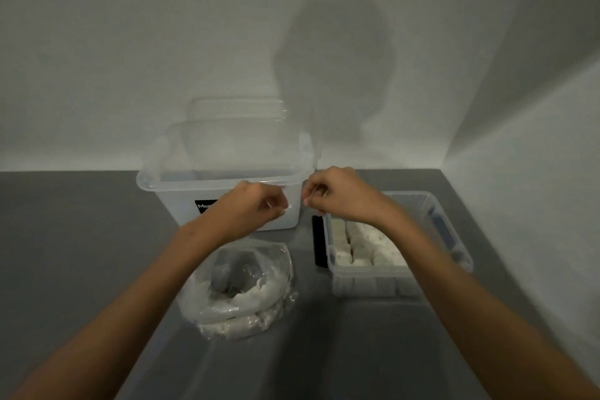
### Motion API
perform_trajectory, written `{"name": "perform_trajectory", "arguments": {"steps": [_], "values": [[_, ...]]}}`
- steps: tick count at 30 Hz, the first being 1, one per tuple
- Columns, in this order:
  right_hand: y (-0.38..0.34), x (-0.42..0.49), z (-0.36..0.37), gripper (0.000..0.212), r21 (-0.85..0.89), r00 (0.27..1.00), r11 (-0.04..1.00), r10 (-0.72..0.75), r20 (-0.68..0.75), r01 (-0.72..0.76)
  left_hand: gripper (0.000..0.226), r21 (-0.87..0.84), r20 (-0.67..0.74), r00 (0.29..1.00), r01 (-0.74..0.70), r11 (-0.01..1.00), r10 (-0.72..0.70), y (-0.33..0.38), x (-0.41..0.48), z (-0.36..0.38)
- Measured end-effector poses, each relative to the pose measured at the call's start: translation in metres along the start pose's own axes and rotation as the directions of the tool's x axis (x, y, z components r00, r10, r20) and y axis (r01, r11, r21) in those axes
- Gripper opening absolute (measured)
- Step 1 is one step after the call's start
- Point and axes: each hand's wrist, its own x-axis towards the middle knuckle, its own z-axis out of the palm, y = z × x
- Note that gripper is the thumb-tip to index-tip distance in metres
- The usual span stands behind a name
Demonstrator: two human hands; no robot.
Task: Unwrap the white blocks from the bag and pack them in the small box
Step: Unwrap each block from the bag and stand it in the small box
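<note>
Both hands are raised over the grey counter [81, 237], the left hand [256, 204] and right hand [337, 193] each pinched shut on something small and pale, too blurred to name. Below them lies the clear bag [240, 295] of wrapped white blocks [259, 294]; the small box [389, 282], at right, holds unwrapped ones. A larger clear tub [224, 172] stands against the white wall [130, 42].

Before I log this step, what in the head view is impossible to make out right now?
- What the left hand and right hand pinch: curled fingers and blur hide it.
- Large bin label: the left hand covers most of it.
- Block count in the small box: the right forearm crosses it.
- Bag contents: crinkled plastic blurs them.
</note>
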Motion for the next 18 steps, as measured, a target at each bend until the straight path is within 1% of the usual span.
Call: {"name": "perform_trajectory", "arguments": {"steps": [3,5,7,9,12,15,18], "values": [[-0.028,0.010,0.036,0.013,0.019,0.990,0.998,-0.059,0.131,0.057,0.014,-0.016,-0.023,1.000,0.019,1.000,-0.020,-0.028,-0.027,-0.002],[-0.040,0.016,0.065,0.015,-0.009,0.964,0.997,-0.077,0.254,0.082,0.011,-0.009,-0.054,0.998,0.041,0.999,-0.042,-0.044,-0.043,-0.001],[-0.046,0.021,0.093,0.017,-0.048,0.937,0.994,-0.073,0.341,0.094,0.009,0.024,-0.079,0.995,0.060,0.998,-0.058,-0.058,-0.057,0.002],[-0.048,0.024,0.119,0.019,-0.099,0.924,0.992,-0.039,0.381,0.083,0.009,0.039,-0.095,0.993,0.067,0.997,-0.063,-0.071,-0.069,0.011],[-0.048,0.024,0.150,0.019,-0.189,0.909,0.980,0.024,0.416,0.060,0.013,0.032,-0.112,0.987,0.116,0.993,-0.112,-0.086,-0.084,0.025],[-0.045,0.024,0.170,0.014,-0.282,0.906,0.958,0.081,0.415,0.043,0.015,-0.009,-0.079,0.991,0.112,0.994,-0.112,-0.091,-0.091,0.035],[-0.037,0.028,0.187,0.020,-0.379,0.893,0.925,0.172,0.416,-0.001,0.017,-0.019,-0.056,0.994,0.094,0.995,-0.095,-0.094,-0.095,0.041]]}}
